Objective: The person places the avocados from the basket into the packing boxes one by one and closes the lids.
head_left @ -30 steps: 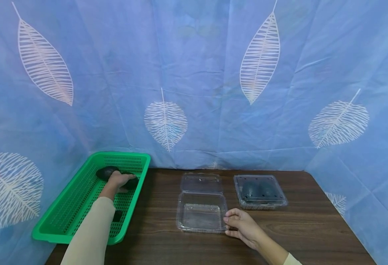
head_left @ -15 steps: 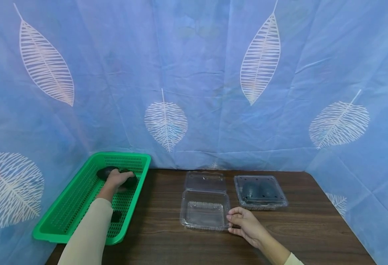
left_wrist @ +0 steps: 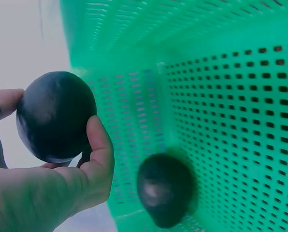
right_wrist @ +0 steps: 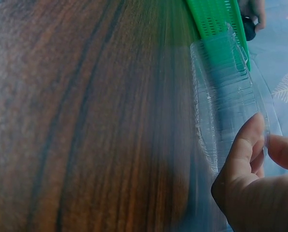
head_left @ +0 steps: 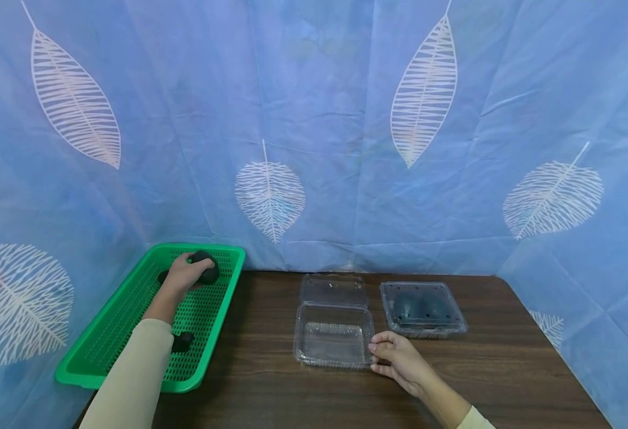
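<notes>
Over the far end of the green basket, my left hand holds a dark avocado, thumb and fingers curled round its sides; it looks off the basket floor, but I cannot tell how high against the rim. I judge it firm, with some weight for its size, smooth enough to slip and easily bruised, so the broad middle, taken from opposite sides without squeezing, suits best. Another avocado lies inside the basket, near its wall.

Right of the basket, my right hand pinches the edge of an open clamshell. Thin clear plastic, it should be light, flexible and quick to skid; a gentle rim hold seems enough. Farther right of the basket sits a lidded clamshell.

The basket's right-hand rim is the nearest edge; beyond it, a strip of wood-grain table gives sideways room. Close behind the basket, leaf-printed cloth limits reach.
</notes>
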The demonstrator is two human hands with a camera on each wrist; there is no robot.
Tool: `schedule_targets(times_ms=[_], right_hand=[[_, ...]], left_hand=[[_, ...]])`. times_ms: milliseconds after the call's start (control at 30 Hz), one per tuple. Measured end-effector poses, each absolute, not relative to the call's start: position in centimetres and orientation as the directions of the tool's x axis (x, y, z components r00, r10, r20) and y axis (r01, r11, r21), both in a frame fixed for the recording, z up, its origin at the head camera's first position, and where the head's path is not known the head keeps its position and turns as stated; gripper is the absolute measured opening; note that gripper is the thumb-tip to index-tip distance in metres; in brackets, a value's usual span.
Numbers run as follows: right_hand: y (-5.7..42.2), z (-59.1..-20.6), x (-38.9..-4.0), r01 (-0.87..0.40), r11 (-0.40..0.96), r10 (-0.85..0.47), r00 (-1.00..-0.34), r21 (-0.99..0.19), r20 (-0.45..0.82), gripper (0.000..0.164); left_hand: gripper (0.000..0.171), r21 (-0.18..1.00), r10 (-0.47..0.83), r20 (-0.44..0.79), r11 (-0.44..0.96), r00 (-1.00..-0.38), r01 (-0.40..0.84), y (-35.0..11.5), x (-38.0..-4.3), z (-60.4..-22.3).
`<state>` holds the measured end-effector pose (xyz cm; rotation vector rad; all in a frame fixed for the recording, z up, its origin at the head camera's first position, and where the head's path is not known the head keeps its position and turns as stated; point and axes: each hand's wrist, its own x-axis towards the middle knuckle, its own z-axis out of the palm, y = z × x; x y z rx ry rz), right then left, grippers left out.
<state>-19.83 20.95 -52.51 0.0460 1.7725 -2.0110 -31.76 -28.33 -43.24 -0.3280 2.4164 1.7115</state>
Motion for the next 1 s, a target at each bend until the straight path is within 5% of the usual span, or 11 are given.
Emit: schedule_targets(times_ms=[467,1000], right_hand=[[20.9,-52.4,-19.8,0.354,-0.057,-0.300,-0.898,-0.933,-0.322,0.036],[21.2,-52.7,-20.1,0.354,-0.061,-0.294,-0.900,-0.933,-0.322,0.036]], left_hand=[[0.088,0.928,0.006,-0.188,0.329,-0.982,-0.175,-25.7,-30.3,-40.8],[0.086,0.868,0.070,-0.081,0.495,-0.994,-0.036,-20.7,-28.8,-38.1]])
